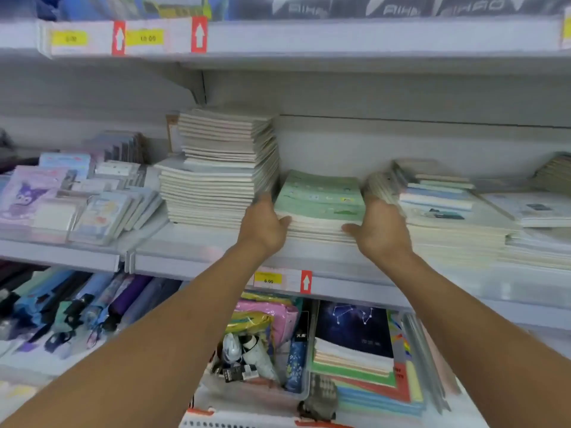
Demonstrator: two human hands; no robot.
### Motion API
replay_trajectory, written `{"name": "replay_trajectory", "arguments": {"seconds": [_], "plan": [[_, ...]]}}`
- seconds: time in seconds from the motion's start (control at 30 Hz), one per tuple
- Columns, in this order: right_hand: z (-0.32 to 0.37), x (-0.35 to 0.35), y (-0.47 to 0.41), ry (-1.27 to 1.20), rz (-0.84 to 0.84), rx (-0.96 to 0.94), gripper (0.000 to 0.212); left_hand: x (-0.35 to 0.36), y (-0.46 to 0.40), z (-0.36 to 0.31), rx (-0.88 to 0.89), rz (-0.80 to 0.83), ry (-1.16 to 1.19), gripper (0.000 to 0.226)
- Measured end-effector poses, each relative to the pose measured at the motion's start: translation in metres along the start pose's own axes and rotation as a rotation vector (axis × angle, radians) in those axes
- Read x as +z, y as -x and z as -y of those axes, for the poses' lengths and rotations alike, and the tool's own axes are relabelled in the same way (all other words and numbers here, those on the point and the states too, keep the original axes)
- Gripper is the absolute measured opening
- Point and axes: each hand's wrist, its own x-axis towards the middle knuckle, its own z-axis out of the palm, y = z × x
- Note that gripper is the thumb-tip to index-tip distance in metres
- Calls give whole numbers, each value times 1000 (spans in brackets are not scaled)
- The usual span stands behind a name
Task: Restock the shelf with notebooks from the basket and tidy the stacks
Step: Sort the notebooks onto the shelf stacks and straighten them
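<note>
A low stack of green-covered notebooks (321, 199) lies on the middle shelf (197, 257). My left hand (265, 225) presses against its left side, thumb on the front edge. My right hand (378, 227) holds its right side, fingers tucked between it and the neighbouring stack. A tall pile of pale notebooks (222, 168) stands just left of the green stack. Mixed blue and white notebooks (448, 205) are stacked to the right. The basket (247, 418), white with orange trim, shows at the bottom edge.
Pastel character notepads (61, 199) fill the shelf's left part. Below, folded umbrellas (77, 310) lie on the left, a clear bin of packets (262, 344) sits in the centre, and a dark starry notebook on coloured stacks (355, 335) sits to the right. Price tags line the shelf edges.
</note>
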Motion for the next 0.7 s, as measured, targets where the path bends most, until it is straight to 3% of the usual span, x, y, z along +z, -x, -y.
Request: {"name": "replay_trajectory", "arguments": {"seconds": [0.03,0.1,0.17,0.23,0.3,0.37,0.47,0.57,0.7], "plan": [[3,2,23,-4,-162,-115,43,-6,15,0,70,-113,40,44],[16,17,89,-257,-369,-384,23,-19,60,13,230,-353,151,39],[12,61,160,-390,-246,-527,13,-15,120,56,223,-422,181,22],[-15,135,220,-302,218,-484,15,3,186,123,-19,-321,134,15],[-57,207,275,-97,796,-304,19,25,262,188,-381,-52,4,17],[-103,256,322,-29,1119,-172,34,41,339,238,-746,206,-31,24],[-175,302,365,167,1190,-80,77,49,419,271,-1124,485,-48,25],[-247,349,378,385,1166,33,120,53,443,279,-1169,654,-5,26],[-229,338,370,520,1101,82,131,49,434,280,-1179,613,138,38]]}}
